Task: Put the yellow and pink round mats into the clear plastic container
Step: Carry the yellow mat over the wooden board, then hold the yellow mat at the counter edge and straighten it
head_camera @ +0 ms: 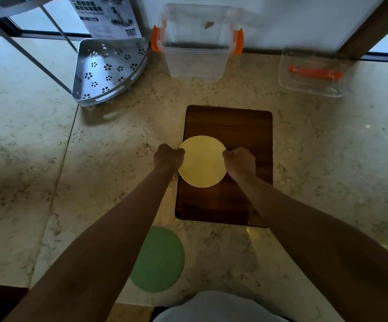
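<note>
I see left hand and right hand curled shut on opposite edges of the yellow mat — balanced for lifting; clear container beyond fingertips.

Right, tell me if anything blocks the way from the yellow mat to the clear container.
Nothing visible does. The yellow mat, held at its edges by the left hand and right hand, sits over the wooden board; only bare board and counter lie before the open clear container.
</note>
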The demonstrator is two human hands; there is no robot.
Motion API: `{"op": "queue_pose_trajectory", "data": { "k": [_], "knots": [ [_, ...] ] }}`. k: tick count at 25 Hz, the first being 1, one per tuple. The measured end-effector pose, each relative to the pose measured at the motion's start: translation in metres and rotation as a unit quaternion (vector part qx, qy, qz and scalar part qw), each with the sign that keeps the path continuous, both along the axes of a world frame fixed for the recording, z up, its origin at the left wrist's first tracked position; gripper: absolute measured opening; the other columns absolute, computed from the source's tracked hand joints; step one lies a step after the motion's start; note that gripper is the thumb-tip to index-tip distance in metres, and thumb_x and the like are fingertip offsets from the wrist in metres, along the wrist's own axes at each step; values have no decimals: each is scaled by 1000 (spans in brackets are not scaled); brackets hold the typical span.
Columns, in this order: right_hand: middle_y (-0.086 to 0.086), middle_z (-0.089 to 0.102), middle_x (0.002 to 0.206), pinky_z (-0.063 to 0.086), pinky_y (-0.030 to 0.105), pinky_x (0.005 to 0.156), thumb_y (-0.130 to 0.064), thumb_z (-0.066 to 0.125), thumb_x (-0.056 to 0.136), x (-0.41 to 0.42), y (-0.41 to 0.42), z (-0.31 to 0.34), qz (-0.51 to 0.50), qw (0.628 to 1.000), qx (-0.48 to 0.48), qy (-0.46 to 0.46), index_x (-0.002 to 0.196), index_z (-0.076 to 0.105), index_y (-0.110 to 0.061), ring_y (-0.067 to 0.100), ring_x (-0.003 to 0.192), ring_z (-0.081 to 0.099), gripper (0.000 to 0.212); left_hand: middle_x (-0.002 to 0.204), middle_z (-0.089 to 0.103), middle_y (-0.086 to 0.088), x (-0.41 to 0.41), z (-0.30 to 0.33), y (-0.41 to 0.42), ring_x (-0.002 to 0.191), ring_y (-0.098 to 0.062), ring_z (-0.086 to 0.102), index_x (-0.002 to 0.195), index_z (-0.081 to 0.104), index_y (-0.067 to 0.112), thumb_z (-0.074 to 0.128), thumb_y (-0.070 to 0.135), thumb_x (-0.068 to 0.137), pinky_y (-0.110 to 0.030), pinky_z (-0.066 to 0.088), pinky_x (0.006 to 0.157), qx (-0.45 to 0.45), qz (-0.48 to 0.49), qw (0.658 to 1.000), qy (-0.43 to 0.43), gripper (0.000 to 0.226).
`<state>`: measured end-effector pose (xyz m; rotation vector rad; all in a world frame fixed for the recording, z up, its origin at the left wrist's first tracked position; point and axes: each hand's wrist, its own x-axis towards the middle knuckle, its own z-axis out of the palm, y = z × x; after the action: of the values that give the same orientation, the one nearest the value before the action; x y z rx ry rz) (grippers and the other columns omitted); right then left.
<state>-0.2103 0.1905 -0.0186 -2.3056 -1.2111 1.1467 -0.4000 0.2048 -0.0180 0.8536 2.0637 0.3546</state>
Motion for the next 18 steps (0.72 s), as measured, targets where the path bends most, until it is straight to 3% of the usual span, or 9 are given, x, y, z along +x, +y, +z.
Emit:
{"op": "queue_pose_trajectory", "data": {
  "k": [4, 6, 8, 11, 14, 18],
  "knots": [
    [-3, 55, 53, 41, 24, 44, -30, 60, 91, -1, -8, 3, -3, 1000, -1, 24, 55, 56, -18, 9, 44, 50, 38, 86, 71, -26, 2, 5, -10, 73, -41, 71, 93, 66, -8, 65, 17, 82, -53, 62, 70, 9, 7, 1000, -10, 27],
    [5, 65, 64, 59, 35, 59, -27, 61, 90, 0, -13, 7, -14, 998, -17, 63, 69, 67, -8, 17, 57, 63, 29, 79, 69, -27, 2, 10, -17, 74, -42, 71, 86, 66, -10, 63, 12, 83, -54, 61, 70, 18, 9, 999, -26, 23],
    [7, 68, 72, 61, 44, 74, -24, 61, 89, 0, -22, 12, -37, 993, -24, 110, 79, 70, -6, 21, 68, 68, 22, 81, 69, -28, -4, 15, -30, 77, -42, 71, 80, 65, -7, 63, 13, 84, -55, 59, 72, 34, 17, 998, -41, 21],
    [4, 66, 74, 61, 42, 74, -20, 62, 90, -7, -42, 18, -25, 988, -29, 152, 71, 66, -16, 20, 75, 68, 20, 78, 68, -24, -24, 21, -59, 73, -37, 70, 67, 62, 5, 65, 16, 86, -51, 59, 70, 53, 44, 996, -55, 22],
    [2, 66, 80, 61, 36, 70, -19, 64, 91, -22, -65, 19, -5, 983, -38, 179, 69, 63, -22, 19, 77, 67, 22, 77, 66, -20, -44, 23, -94, 67, -30, 66, 72, 63, 3, 63, 16, 88, -45, 59, 66, 55, 68, 993, -75, 20],
    [2, 65, 82, 61, 35, 67, -19, 64, 91, -52, -101, 14, 41, 981, -65, 181, 72, 63, -22, 19, 74, 66, 20, 90, 68, -25, -73, 21, -148, 77, -33, 68, 86, 68, 0, 60, 16, 89, -44, 58, 70, 51, 96, 991, -79, 18]
  ]
}}
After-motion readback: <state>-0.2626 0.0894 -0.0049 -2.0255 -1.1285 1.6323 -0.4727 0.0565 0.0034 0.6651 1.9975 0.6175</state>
